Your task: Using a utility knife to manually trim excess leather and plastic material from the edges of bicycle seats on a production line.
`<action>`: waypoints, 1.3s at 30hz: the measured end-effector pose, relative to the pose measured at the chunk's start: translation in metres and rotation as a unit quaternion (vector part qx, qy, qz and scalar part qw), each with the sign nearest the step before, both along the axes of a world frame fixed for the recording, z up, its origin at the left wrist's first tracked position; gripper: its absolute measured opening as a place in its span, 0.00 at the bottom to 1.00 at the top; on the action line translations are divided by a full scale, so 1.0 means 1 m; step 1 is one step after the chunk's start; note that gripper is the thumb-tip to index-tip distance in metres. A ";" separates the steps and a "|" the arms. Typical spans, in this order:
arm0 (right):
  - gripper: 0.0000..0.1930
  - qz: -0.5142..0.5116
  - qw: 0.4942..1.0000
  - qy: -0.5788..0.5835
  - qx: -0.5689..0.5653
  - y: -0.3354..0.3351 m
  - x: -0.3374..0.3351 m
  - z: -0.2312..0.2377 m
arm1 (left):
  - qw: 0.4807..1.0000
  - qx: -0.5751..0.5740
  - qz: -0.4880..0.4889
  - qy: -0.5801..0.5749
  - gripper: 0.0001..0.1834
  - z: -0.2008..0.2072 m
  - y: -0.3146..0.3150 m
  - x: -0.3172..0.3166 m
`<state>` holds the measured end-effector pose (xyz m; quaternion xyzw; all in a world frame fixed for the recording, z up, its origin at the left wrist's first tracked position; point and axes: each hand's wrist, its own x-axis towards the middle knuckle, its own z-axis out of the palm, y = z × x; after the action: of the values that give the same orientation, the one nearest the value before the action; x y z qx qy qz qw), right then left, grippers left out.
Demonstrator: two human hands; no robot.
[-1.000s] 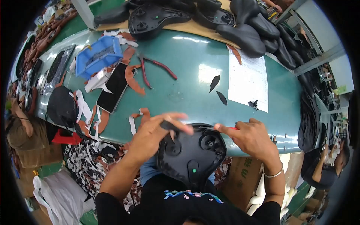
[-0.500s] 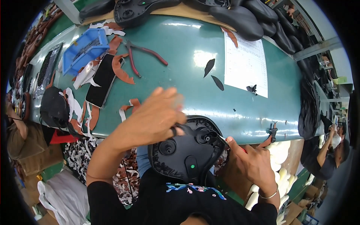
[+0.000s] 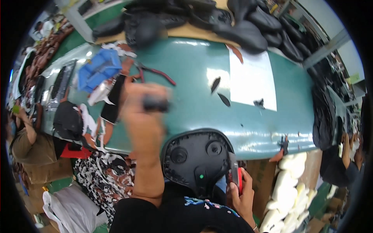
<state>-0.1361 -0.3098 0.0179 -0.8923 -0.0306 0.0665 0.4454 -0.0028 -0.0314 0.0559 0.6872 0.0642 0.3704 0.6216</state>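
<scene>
A black saddle (image 3: 196, 157), underside up with a rim, two round recesses and a green dot, rests against me at the table's near edge. My right hand (image 3: 241, 194) grips a red-handled utility knife (image 3: 239, 180) beside the saddle's right edge, its blade pointing up. Over the table, left of the saddle, my left hand (image 3: 143, 97) is smeared by motion. In its fingers is a dark scrap (image 3: 155, 104), too blurred to make out well. Partly behind that hand lie a black smartphone (image 3: 112, 99) and red-handled pliers (image 3: 161, 74).
A blue bin (image 3: 99, 70) stands at the left among brown and white scraps. A printed sheet (image 3: 252, 81) lies at right, near two black slivers (image 3: 223, 99). Black saddles (image 3: 244, 35) line the far edge. A scrap heap (image 3: 103, 174) and pale foam pieces (image 3: 289, 190) flank me.
My left hand has left the saddle, moving up and left with a dark scrap. The knife in my right hand has come away from the rim and down.
</scene>
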 end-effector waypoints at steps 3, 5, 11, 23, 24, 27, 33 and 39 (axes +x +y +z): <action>0.27 -0.045 0.998 0.006 0.040 0.003 0.016 -0.008 | 0.859 0.284 -0.300 0.302 0.22 -0.022 -0.014 -0.013; 0.26 -0.007 0.998 -0.052 0.022 0.016 0.043 -0.011 | 0.790 0.381 -0.345 0.334 0.24 -0.043 -0.001 -0.009; 0.21 -0.146 0.963 -0.168 0.153 0.001 0.174 0.024 | 0.945 -0.056 -0.194 0.259 0.20 -0.031 0.099 0.091; 0.23 -0.094 0.910 -0.014 0.404 -0.050 0.484 -0.009 | 0.695 0.334 -0.621 0.142 0.18 0.001 0.026 0.120; 0.23 -0.081 0.907 0.025 0.412 -0.049 0.481 -0.008 | 0.696 0.335 -0.618 0.144 0.18 0.004 0.027 0.122; 0.22 -0.005 0.924 -0.019 0.382 -0.041 0.445 0.003 | 0.743 0.133 -0.520 0.400 0.19 0.001 0.027 0.126; 0.18 0.286 0.884 -0.361 -0.085 0.015 0.268 0.032 | 0.806 -0.239 -0.413 0.351 0.31 -0.042 0.027 0.111; 0.19 0.467 0.841 -0.261 -0.083 0.014 0.157 0.019 | 0.764 -0.405 -0.362 0.348 0.29 -0.039 0.011 0.068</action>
<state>0.0213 -0.2956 0.0366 -0.7900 -0.5533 0.0341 0.2617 0.0649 -0.0203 0.0173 0.4257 0.1665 -0.2074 0.8649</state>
